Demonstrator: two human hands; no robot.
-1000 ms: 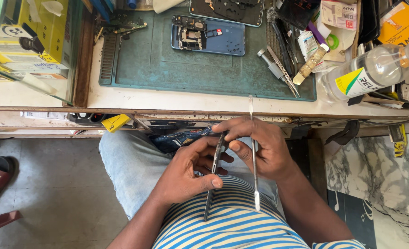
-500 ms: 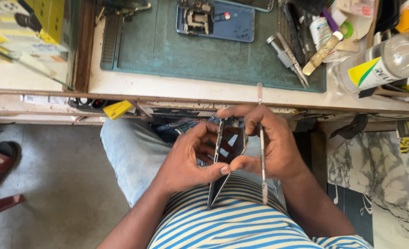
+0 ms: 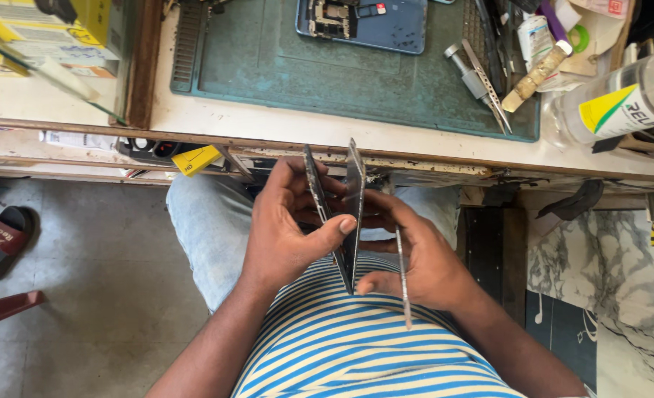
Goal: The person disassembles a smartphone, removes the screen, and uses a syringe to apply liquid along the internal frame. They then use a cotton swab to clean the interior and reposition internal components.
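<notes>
Gripping split phone [image 3: 334, 214] below yellow-labelled clear bottle [image 3: 622, 99].

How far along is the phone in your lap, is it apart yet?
Mostly open: the phone is spread into a V, screen and back still joined at the bottom end. The left hand and right hand grip it, the right also holding a thin metal tool. Left to do: free the joined end. Another opened phone lies on the green mat.
</notes>
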